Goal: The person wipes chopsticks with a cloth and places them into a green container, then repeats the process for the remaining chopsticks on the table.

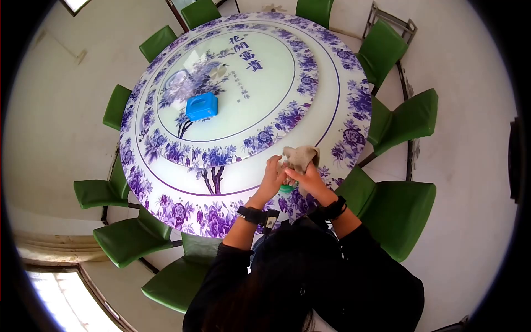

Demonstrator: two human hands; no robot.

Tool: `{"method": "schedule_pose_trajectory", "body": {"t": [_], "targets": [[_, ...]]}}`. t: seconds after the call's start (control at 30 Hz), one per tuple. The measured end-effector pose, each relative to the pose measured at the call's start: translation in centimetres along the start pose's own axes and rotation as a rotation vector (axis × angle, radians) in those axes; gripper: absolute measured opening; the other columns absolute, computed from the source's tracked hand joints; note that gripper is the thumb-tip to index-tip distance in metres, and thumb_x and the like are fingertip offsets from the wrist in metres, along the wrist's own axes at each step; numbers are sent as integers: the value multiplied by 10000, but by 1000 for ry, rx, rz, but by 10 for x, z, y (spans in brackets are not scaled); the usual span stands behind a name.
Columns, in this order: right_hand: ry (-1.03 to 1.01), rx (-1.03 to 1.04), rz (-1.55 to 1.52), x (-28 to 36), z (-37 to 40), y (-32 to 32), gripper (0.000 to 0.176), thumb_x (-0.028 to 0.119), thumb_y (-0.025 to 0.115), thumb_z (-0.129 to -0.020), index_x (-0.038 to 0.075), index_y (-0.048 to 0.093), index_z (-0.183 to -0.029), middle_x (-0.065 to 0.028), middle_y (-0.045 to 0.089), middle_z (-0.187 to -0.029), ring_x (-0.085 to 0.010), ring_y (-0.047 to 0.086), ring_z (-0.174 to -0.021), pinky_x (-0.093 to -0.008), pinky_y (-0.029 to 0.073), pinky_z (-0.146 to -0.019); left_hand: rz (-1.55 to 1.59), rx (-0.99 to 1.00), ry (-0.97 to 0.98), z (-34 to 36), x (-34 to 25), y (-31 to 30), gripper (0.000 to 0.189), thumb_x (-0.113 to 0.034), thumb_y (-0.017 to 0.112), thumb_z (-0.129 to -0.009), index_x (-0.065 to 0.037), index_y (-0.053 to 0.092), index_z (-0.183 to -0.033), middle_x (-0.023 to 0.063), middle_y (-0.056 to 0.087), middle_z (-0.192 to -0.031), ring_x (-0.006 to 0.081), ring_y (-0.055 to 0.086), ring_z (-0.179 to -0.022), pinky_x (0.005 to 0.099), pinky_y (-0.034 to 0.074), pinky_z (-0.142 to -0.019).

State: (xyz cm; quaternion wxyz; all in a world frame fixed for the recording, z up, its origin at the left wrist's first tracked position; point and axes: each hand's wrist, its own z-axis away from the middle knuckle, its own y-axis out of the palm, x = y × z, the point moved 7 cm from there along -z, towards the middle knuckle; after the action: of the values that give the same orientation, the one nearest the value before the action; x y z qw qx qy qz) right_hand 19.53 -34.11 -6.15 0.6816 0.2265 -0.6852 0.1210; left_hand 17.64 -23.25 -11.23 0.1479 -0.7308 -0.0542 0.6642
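Observation:
Both hands are close together over the near right edge of the round table. A beige-grey cloth (301, 157) is bunched up in my right hand (311, 180), whose fingers are wrapped round its lower part. My left hand (272, 176) is just left of it, its fingers bent towards the right hand; whether they hold anything is too small to tell. Under the hands, a small green item (286, 188) shows partly, mostly covered by them. Farther off, a blue box with a handle (202, 107) rests on the raised round glass turntable (260, 110).
The large round table (326, 110) has a purple flower pattern. Green chairs stand all round it, including one close by on the right (398, 213) and one at the near left (180, 282). A metal rack (410, 27) is by the far right wall.

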Motion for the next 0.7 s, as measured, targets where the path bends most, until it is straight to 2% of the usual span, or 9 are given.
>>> {"method": "schedule_pose_trajectory", "body": {"t": [0.13,0.17,0.23,0.3,0.37,0.5,0.53,0.6,0.7], "targets": [[35,96,-90,10,3,14,520,139,567,-735,-8,306,-1160,-102,412,-1100,-182,403,-1012,-295,332,-848,1,-106,-12,6,21,3,511,-12,448,-784,-16,155,-1204,130,434,-1023,200,475,-919,311,432,-755],[38,93,-89,-2,4,12,520,139,567,-735,-8,306,-1160,-102,412,-1100,-182,403,-1012,-295,332,-848,161,-114,-41,6,29,4,524,-63,490,-765,-5,198,-1196,151,395,-1063,235,427,-973,316,379,-804],[-57,0,248,-26,6,4,490,134,568,-732,-10,336,-1139,-115,431,-1086,-204,429,-988,-308,346,-838,322,-122,-69,7,33,4,544,-114,533,-745,7,241,-1187,172,356,-1103,270,380,-1027,322,327,-852],[-78,12,266,-33,7,3,490,135,572,-728,-10,340,-1134,-120,438,-1080,-212,437,-980,-314,350,-836,177,-145,-78,6,24,-2,534,-130,531,-758,7,251,-1192,134,401,-1091,220,405,-1009,294,346,-831],[-105,34,284,-31,7,5,490,136,577,-724,-11,344,-1130,-125,445,-1073,-221,444,-971,-320,354,-833,257,-93,-120,4,13,-1,514,-127,536,-757,8,278,-1181,124,420,-1083,203,410,-1006,282,351,-824],[31,-26,90,-34,9,-2,453,155,559,-748,-17,354,-1114,-94,468,-1035,-180,458,-941,-279,368,-809,325,69,-183,3,-4,-2,438,-153,515,-777,6,347,-1150,94,469,-1050,162,433,-974,258,353,-817],[115,-80,-48,-40,9,-6,432,160,550,-757,-20,364,-1103,-83,475,-1022,-164,461,-931,-263,373,-797,327,68,-177,2,-9,-4,438,-153,515,-777,6,347,-1150,94,469,-1050,162,433,-974,258,353,-817],[148,-118,-118,-49,6,-15,416,165,538,-767,-21,368,-1097,-78,476,-1015,-154,462,-923,-251,379,-784,670,32,-350,3,-6,-6,393,-208,465,-810,7,376,-1126,97,471,-1048,152,444,-942,244,342,-822],[176,-170,-139,-56,6,-19,406,175,523,-777,-25,366,-1093,-77,479,-1007,-147,466,-908,-241,385,-765,603,-42,-401,0,-10,-13,388,-263,420,-834,15,395,-1103,91,478,-1032,141,442,-937,239,330,-829]]}}
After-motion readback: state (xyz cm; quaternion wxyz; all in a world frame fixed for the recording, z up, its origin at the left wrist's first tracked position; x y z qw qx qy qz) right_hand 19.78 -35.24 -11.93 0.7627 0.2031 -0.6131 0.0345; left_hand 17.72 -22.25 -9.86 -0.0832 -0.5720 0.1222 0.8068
